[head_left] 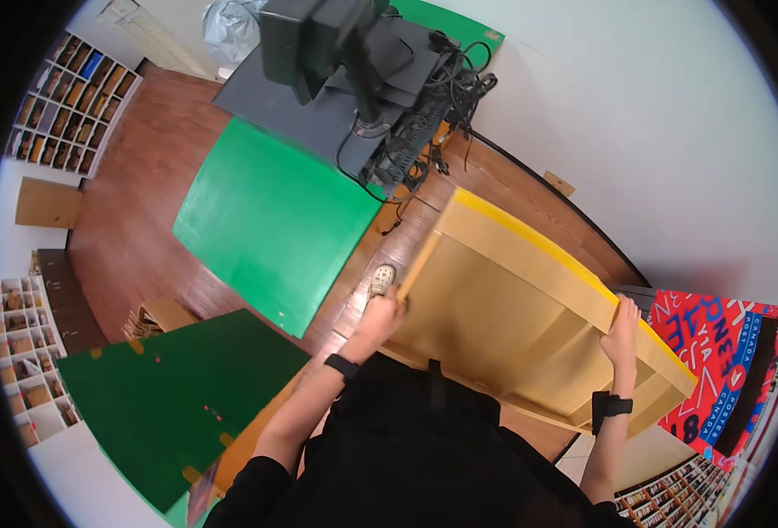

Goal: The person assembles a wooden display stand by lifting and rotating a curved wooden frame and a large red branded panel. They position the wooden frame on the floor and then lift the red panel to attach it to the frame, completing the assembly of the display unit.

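Note:
In front of my body is a large tan wooden panel (503, 308), shallow and box-like with raised sides and a bright yellow strip along its far edge. It lies tilted, its inner face toward me. My left hand (383, 319) is closed round its left edge, just above a light-coloured clog on the floor. On the far right edge, by the yellow strip, my right hand (619, 336) grips the panel with its fingers over the rim. Each wrist wears a black band. What supports the panel's underside is hidden.
A bright green tabletop (274, 220) stands ahead to the left, beside a dark table (292, 114) with a monitor (305, 44) and tangled cables (446, 88). Nearer left is a dark green table (178, 396). A red printed box (670, 326) stands right; pigeonhole shelves (76, 101) line the walls.

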### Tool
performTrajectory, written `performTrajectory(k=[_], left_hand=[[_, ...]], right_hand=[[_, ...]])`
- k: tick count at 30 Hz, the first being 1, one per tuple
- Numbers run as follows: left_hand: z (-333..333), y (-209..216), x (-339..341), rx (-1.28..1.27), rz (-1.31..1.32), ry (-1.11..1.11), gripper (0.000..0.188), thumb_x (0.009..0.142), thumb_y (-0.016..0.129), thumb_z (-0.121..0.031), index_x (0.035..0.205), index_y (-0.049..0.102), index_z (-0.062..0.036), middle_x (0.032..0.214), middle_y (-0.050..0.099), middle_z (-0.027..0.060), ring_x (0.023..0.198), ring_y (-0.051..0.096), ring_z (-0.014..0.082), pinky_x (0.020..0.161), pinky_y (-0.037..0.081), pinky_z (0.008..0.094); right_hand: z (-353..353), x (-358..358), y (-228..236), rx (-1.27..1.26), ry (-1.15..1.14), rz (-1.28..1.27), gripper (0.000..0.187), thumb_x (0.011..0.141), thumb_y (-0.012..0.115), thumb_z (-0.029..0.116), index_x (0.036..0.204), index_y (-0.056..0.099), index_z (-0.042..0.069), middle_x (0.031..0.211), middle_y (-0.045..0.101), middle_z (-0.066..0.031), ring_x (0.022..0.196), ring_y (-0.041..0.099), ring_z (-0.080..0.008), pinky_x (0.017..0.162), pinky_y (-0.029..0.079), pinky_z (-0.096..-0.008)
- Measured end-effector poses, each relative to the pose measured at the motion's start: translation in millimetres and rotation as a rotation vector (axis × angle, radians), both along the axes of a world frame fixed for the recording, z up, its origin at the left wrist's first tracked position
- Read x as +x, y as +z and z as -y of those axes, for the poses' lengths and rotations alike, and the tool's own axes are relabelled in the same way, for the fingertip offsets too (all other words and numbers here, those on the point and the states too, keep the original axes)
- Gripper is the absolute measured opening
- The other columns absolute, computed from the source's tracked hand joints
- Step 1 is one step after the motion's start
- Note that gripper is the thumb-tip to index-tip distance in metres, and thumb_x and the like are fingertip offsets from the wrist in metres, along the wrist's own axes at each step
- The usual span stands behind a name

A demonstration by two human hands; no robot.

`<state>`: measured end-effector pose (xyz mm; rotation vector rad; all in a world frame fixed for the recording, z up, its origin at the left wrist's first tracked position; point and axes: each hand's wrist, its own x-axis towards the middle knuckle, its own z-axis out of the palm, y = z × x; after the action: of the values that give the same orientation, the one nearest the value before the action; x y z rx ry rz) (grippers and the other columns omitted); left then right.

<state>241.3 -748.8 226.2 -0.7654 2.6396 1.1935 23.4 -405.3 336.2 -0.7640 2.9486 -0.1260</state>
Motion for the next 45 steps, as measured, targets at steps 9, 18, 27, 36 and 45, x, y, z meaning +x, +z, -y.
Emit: performTrajectory(k=[9,18,27,36,45], left_hand=[[14,-18,-11,0.093,-0.133,-0.171,0.029,0.069,0.044,-0.005,0.091,0.039,0.0139,0.052,0.049,0.0250,0.049,0.052,0.0368,0.047,0.043,0.0434],[32,-18,-79,0.012,-0.224,-0.241,0.014,0.063,0.043,0.001,0.076,0.041,0.0067,0.051,0.050,0.0218,0.050,0.053,0.0347,0.046,0.043,0.0401],[21,-15,-139,-0.096,-0.208,-0.221,0.018,0.061,0.045,0.000,0.078,0.044,0.0055,0.052,0.052,0.0201,0.051,0.054,0.0329,0.047,0.044,0.0382],[11,-28,-132,-0.189,-0.279,-0.184,0.014,0.070,0.045,-0.006,0.076,0.046,0.0066,0.047,0.049,0.0198,0.044,0.052,0.0334,0.041,0.043,0.0405],[10,-23,-137,-0.262,-0.228,-0.112,0.020,0.070,0.054,-0.013,0.071,0.050,0.0067,0.058,0.052,0.0242,0.056,0.053,0.0373,0.053,0.046,0.0409]], right_hand=[[11,-1,0,0.022,-0.103,0.061,0.051,0.053,0.046,-0.011,0.102,0.035,-0.001,0.095,0.039,-0.0191,0.096,0.035,-0.0365,0.086,0.026,-0.0414],[5,-38,-6,0.009,-0.131,0.006,0.050,0.051,0.046,-0.012,0.098,0.034,-0.002,0.091,0.041,-0.0228,0.091,0.037,-0.0389,0.080,0.031,-0.0388],[-14,-73,-17,0.093,-0.259,-0.041,0.054,0.050,0.047,-0.008,0.101,0.033,0.000,0.095,0.038,-0.0179,0.094,0.035,-0.0354,0.082,0.028,-0.0401],[-13,-66,-17,0.037,-0.225,-0.149,0.057,0.050,0.057,0.003,0.102,0.036,0.004,0.095,0.039,-0.0148,0.095,0.036,-0.0338,0.081,0.027,-0.0459],[-20,-66,-18,-0.010,-0.237,-0.126,0.067,0.050,0.067,0.018,0.106,0.034,0.001,0.099,0.038,-0.0146,0.098,0.035,-0.0325,0.089,0.017,-0.0554]])
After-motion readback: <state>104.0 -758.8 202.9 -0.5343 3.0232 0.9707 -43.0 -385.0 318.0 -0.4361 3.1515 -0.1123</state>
